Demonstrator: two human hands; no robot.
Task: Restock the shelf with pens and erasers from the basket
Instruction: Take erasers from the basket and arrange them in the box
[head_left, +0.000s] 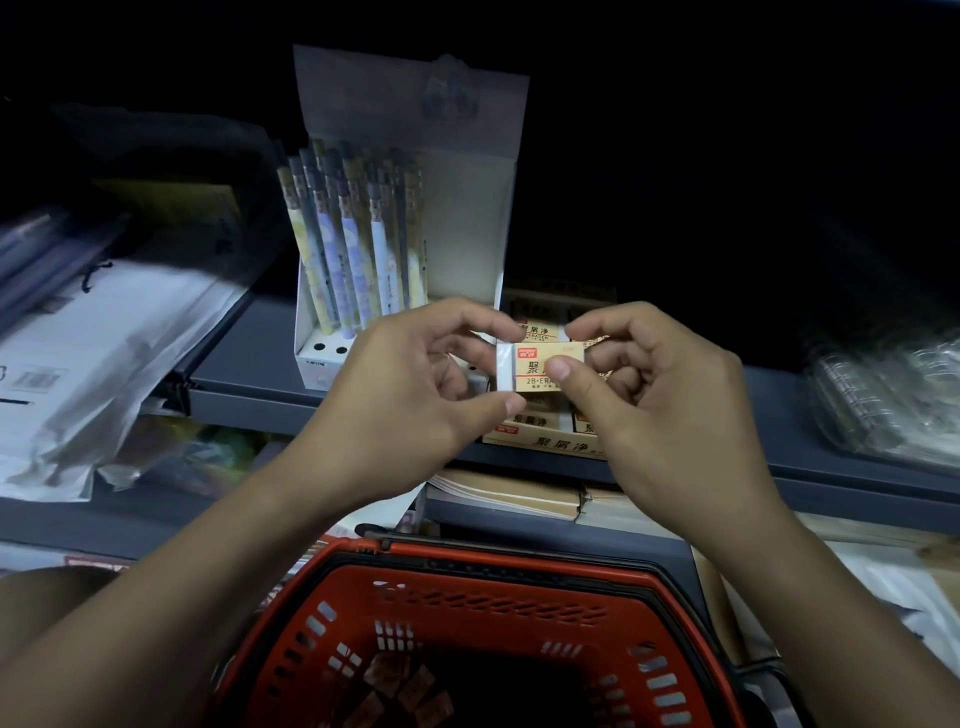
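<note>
Dim shelving fills my view, a grey shelf (249, 384) running across the middle with everything above it lost in dark. On it stands a white display box (462, 244) with pens (353, 249) upright in its left half, and just right of that a tan carton of erasers (540, 441), mostly hidden behind my hands.

I have one eraser (530, 371) held in the air above that carton. My left hand (410, 395) pinches its white end between thumb and forefinger, the other fingers loosely curled. My right hand (670, 410) pinches the sleeved end, thumb pressed on the printed face and a fingertip at the top edge. Below, the red basket (519, 561) sits close to me with several more erasers (400, 686) lying on its floor.

My worry is the placing. The eraser is held only by fingertips, so if one hand lets go early it could tip and drop back into the basket or behind the carton. I cannot see which carton slots are free, and pushing it onto a filled row could jam it or shove the carton toward the shelf edge. The pen box stands near enough that a careless left wrist might knock it.
</note>
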